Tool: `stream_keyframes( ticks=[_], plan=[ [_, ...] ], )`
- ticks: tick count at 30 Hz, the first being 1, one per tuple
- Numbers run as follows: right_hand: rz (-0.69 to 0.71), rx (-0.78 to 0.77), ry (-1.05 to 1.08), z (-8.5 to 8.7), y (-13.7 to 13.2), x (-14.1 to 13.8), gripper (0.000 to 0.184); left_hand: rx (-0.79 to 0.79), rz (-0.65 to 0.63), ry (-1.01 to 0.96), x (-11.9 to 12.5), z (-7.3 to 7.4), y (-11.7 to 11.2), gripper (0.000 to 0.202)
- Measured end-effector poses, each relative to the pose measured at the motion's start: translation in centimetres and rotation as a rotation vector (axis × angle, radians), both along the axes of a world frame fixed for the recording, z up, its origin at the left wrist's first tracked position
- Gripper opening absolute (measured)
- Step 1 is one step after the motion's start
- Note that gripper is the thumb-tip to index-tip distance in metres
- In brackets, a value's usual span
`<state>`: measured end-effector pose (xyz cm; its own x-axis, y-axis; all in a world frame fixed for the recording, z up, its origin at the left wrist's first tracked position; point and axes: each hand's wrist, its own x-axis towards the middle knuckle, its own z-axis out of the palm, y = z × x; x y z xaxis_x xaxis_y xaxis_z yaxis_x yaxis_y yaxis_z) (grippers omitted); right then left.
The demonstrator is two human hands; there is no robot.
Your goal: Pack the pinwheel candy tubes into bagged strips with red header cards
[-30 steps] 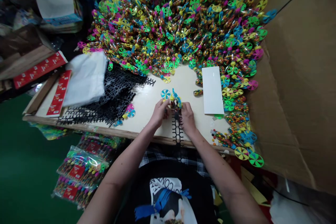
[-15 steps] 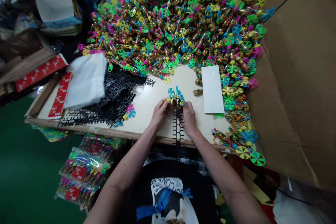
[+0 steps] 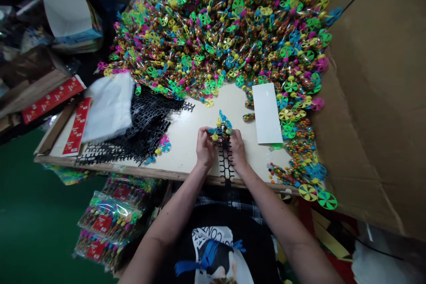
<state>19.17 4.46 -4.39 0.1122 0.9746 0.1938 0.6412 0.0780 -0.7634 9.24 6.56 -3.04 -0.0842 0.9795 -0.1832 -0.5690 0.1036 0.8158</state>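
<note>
Over the table's front edge, my left hand is closed around a candy tube topped by a yellow cap and a blue fan; the fingers hide most of the tube. Beside it, my right hand grips the upper part of a black plastic holder strip with open-ended loops along both sides. The strip hangs toward my lap. More blue fans stand at the strip's top between both hands, their tubes largely hidden.
A large heap of candy-filled fan tubes covers the back. To the right lies a white card. On the left are black strips, white bags and red labels. A cardboard wall borders the right.
My left hand has turned more upright, and its fan tube has tilted in toward the strip's top. My right hand stays almost in place on the strip.
</note>
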Motion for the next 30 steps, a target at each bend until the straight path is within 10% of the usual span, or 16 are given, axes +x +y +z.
stream_keyframes(
  ticks=[14,30],
  plan=[
    [-0.084,0.031,0.034,-0.7,0.1,-0.1,0.021,0.16,0.033,0.637,-0.5,-0.4,-0.3,0.017],
    [-0.055,0.006,-0.013,-0.6,0.1,0.1,0.03,0.112,-0.11,0.468,-1.7,-1.5,0.2,0.025]
  ],
)
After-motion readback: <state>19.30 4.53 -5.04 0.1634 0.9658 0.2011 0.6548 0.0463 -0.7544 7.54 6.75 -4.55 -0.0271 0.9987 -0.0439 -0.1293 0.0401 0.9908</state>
